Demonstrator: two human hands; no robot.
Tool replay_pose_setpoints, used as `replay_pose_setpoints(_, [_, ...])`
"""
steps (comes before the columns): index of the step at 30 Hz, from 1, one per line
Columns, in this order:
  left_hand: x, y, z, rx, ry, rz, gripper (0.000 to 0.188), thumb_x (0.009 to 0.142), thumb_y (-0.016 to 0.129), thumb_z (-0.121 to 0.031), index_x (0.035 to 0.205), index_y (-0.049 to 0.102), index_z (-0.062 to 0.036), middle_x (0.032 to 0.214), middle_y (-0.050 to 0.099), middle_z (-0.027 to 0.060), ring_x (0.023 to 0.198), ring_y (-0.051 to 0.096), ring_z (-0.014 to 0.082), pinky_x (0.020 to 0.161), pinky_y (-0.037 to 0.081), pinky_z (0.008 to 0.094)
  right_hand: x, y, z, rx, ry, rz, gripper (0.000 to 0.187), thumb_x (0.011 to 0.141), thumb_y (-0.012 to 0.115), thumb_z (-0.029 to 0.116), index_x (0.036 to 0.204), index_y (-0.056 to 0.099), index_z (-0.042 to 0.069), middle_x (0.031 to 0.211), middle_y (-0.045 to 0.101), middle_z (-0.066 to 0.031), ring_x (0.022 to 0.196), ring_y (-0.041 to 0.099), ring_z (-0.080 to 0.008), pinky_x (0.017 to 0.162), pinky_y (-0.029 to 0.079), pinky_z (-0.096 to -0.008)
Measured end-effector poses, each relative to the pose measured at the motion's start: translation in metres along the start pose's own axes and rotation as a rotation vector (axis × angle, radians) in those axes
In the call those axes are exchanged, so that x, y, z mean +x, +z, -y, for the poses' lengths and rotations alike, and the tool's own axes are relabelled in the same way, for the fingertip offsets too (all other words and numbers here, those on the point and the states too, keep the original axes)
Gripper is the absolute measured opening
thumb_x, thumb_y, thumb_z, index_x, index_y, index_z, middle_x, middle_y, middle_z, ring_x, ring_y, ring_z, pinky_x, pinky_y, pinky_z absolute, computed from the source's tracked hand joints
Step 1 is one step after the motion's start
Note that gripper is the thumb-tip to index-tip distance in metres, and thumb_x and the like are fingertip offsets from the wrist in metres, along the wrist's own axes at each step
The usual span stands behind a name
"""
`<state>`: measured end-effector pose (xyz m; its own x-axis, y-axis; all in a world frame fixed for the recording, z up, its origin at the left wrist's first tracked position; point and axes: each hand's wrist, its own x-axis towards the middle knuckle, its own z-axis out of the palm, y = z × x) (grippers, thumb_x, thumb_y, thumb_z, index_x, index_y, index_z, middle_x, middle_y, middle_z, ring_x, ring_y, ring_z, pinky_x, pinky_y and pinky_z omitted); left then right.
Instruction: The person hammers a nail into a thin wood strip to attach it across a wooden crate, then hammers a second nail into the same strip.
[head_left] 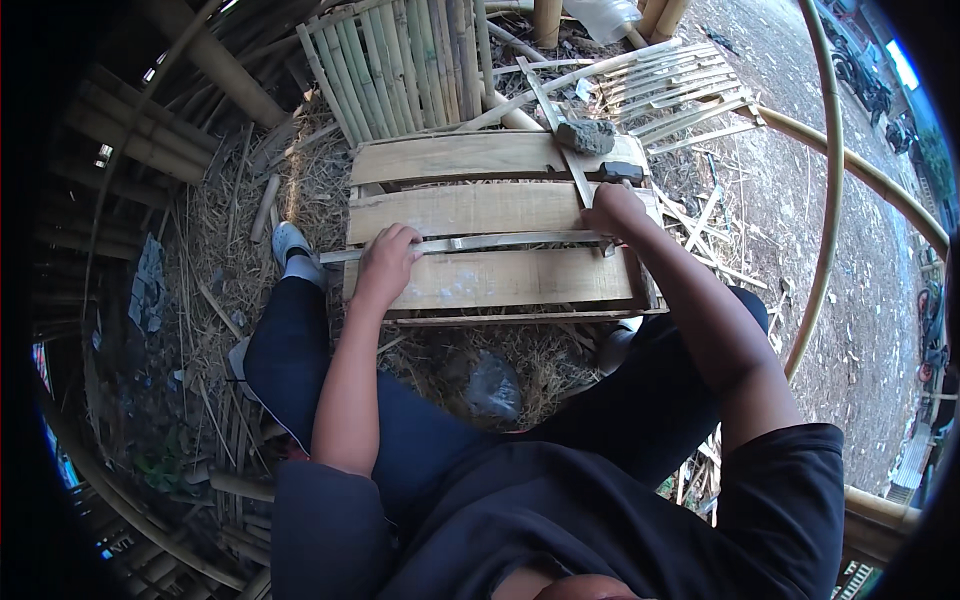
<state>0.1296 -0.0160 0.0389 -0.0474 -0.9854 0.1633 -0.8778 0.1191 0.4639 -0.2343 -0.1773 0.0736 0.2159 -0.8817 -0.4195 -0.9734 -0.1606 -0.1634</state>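
Observation:
A long, thin bamboo strip [500,240] lies across a low table of pale wooden planks [450,207]. My left hand [390,262] is closed over this strip near the table's left side, fingers curled on top. At the right, a second bamboo strip [571,166] runs slantwise from beyond the far edge and meets the first one. My right hand [615,212] is closed on the slanting strip near that crossing; its fingertips are partly hidden. Just beyond its knuckles is a dark hammer head [620,172]. A grey stone block [586,137] rests on the slanting strip.
Behind the table leans a bamboo slat panel [410,70]. A lattice of split bamboo [680,90] lies at the far right. Straw and bamboo scraps [240,215] cover the ground, with a clear plastic bag [493,388] below the table. A curved bamboo pole [832,180] rises at right.

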Motion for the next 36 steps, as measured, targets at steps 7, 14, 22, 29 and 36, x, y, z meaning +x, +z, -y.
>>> replay_pose_setpoints(7, [-0.008, 0.001, -0.005, 0.087, 0.053, -0.079, 0.019, 0.084, 0.069, 0.0, 0.102, 0.066, -0.0068, 0.105, 0.065, 0.0086, 0.106, 0.062, 0.031, 0.089, 0.046, 0.0446, -0.005, -0.006, 0.008, -0.05, 0.013, -0.051, 0.042, 0.082, 0.076, 0.035, 0.093, 0.075, -0.006, 0.09, 0.076, -0.0226, 0.081, 0.076, -0.0351, 0.076, 0.061, -0.0447])
replay_pose_setpoints(14, [-0.023, -0.002, -0.013, 0.032, -0.022, 0.027, 0.02, 0.084, 0.07, -0.002, 0.102, 0.067, -0.008, 0.105, 0.065, 0.0083, 0.107, 0.061, 0.0306, 0.09, 0.045, 0.0444, 0.0, -0.02, 0.009, -0.004, 0.137, 0.163, 0.049, 0.069, 0.087, 0.046, 0.086, 0.079, 0.002, 0.081, 0.077, -0.0109, 0.072, 0.076, -0.0244, 0.065, 0.061, -0.0369])
replay_pose_setpoints(22, [-0.026, -0.004, -0.01, 0.067, 0.011, -0.002, 0.025, 0.086, 0.072, -0.009, 0.111, 0.069, -0.009, 0.108, 0.066, 0.0085, 0.109, 0.061, 0.0316, 0.092, 0.045, 0.0454, 0.011, -0.018, -0.002, 0.139, 0.196, 0.292, 0.052, 0.09, 0.072, 0.043, 0.089, 0.072, -0.009, 0.076, 0.074, -0.0188, 0.059, 0.074, -0.0277, 0.058, 0.062, -0.0364])
replay_pose_setpoints(29, [-0.026, -0.013, -0.016, 0.054, -0.071, 0.026, 0.037, 0.086, 0.072, -0.011, 0.122, 0.065, -0.0064, 0.121, 0.065, 0.0122, 0.119, 0.06, 0.0337, 0.101, 0.046, 0.0448, 0.01, -0.02, -0.003, 0.12, 0.116, -0.332, 0.055, 0.088, 0.074, 0.042, 0.12, 0.065, -0.003, 0.111, 0.07, -0.0276, 0.104, 0.071, -0.0407, 0.086, 0.058, -0.0475])
replay_pose_setpoints(36, [-0.019, -0.01, -0.037, -0.003, -0.003, 0.012, 0.04, 0.088, 0.071, -0.014, 0.127, 0.065, -0.0051, 0.125, 0.065, 0.0134, 0.121, 0.059, 0.0342, 0.102, 0.045, 0.0461, 0.056, -0.012, -0.027, -0.012, -0.42, -0.759, 0.085, 0.084, 0.08, 0.042, 0.147, 0.039, 0.004, 0.147, 0.04, -0.0366, 0.125, 0.055, -0.053, 0.101, 0.05, -0.0547])
